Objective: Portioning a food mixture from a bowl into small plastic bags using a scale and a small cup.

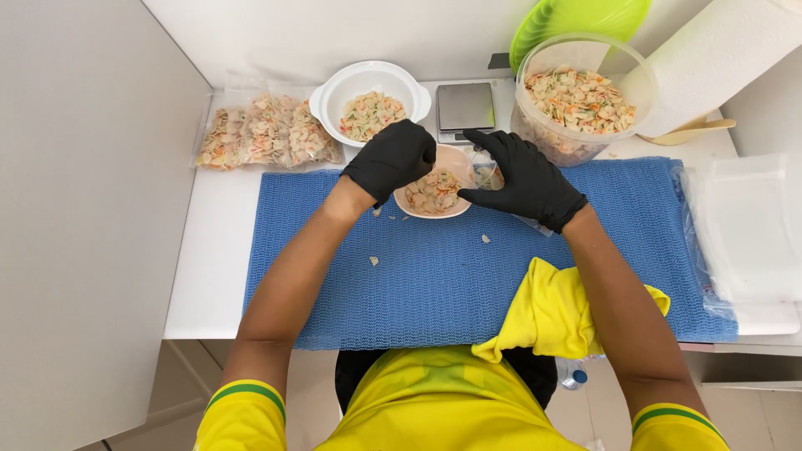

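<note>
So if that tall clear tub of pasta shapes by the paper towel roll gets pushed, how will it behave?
The clear tub looks about half full of dry pasta, so probably light yet bottom-weighted and unlikely to tip. On the smooth white counter it would likely slide. Its thin plastic walls may flex if squeezed.

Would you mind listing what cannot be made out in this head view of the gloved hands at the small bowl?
- Left hand: closed over the pink bowl rim; its fingertips and any grip are hidden.
- Right hand: seems to pinch a clear bag, too faint to confirm.
- Scale: display blocked by the hands.
- Green lid: cut off by the top edge.
</note>
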